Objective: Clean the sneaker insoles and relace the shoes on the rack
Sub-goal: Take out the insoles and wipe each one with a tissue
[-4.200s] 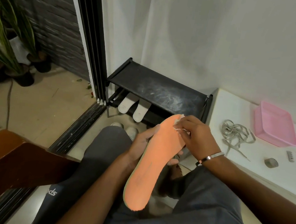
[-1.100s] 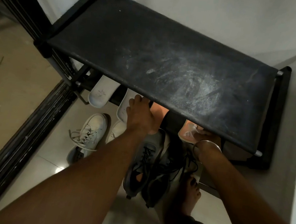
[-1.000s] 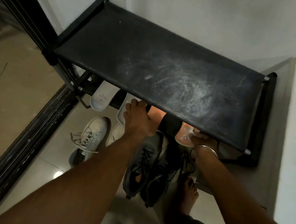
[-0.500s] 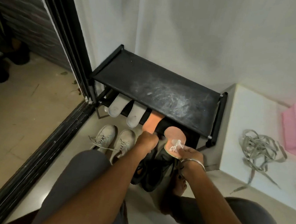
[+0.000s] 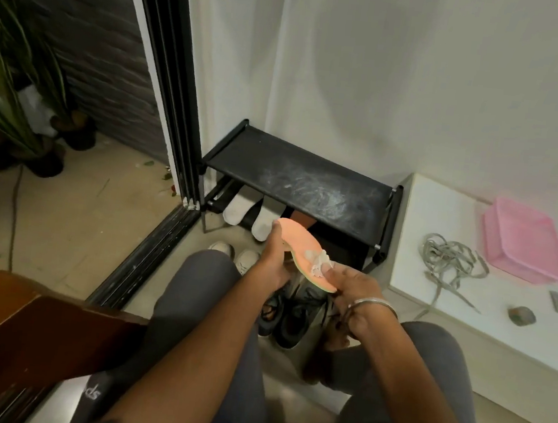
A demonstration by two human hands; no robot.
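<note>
Fig.: insole-cleaning step. Your left hand (image 5: 274, 262) gripped the orange insole (image 5: 304, 250) from beneath; your right hand (image 5: 349, 284) pinched a white wipe (image 5: 318, 262) against its near end. Next: wipe lengthwise w/ firm support. Laces (image 5: 452, 257) lay right of both hands, unthreaded.

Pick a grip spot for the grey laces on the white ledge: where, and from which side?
Take the grey laces at the bunched middle of the tangle, coming straight down from above. They lie flat and loose on the white ledge, so a side approach would likely just push them. The pile gives the most to pinch; the stray end trailing off the ledge's front edge would probably drag the rest along.
</note>
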